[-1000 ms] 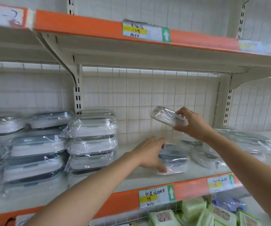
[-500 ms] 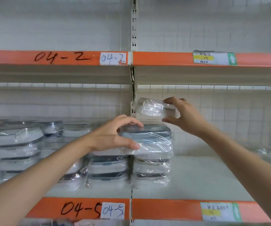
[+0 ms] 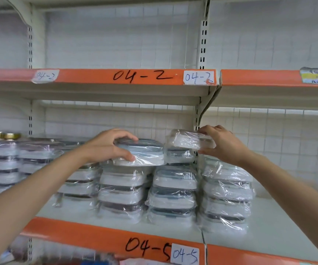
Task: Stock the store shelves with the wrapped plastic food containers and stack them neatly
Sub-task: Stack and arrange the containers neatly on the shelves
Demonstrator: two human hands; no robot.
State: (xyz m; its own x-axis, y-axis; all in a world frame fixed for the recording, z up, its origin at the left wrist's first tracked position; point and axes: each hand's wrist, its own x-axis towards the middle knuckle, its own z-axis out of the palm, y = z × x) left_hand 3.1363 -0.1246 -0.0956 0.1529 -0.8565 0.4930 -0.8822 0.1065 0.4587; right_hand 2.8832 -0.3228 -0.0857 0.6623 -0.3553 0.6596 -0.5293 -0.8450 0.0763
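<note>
Upper shelf edge (image 3: 97, 76) reads "04-2"; lower shelf edge (image 3: 97, 238) "04-5".

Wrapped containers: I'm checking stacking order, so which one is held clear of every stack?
The small clear container in the right hand, tilted in the air.

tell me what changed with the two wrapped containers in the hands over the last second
The left hand took the grey-lidded wrapped plastic container off the bare shelf on the right, carried it left, and now lowers it onto a stack. The right hand carried the smaller clear-wrapped white container left too; it is in the air above the stacks. Both grips are unchanged, and the stacked containers stayed put.
</note>
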